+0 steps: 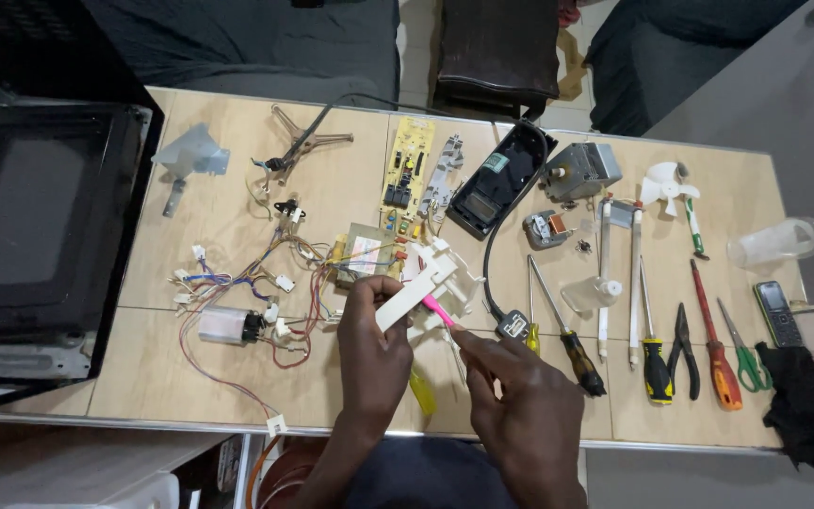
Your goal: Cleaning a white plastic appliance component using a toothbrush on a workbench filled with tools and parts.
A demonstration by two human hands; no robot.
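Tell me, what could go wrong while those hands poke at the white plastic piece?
The left hand holds the white plastic part in the air, so it might slip or snap. The right hand works a thin pink tool near the fingers, which could get jabbed. A yellow-handled screwdriver lies near the table edge and may roll off.

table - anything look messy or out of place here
Mostly orderly: the screwdrivers and pliers lie in a neat row. Only the wire harness sprawls in a loose tangle, one lead hanging over the table front edge.
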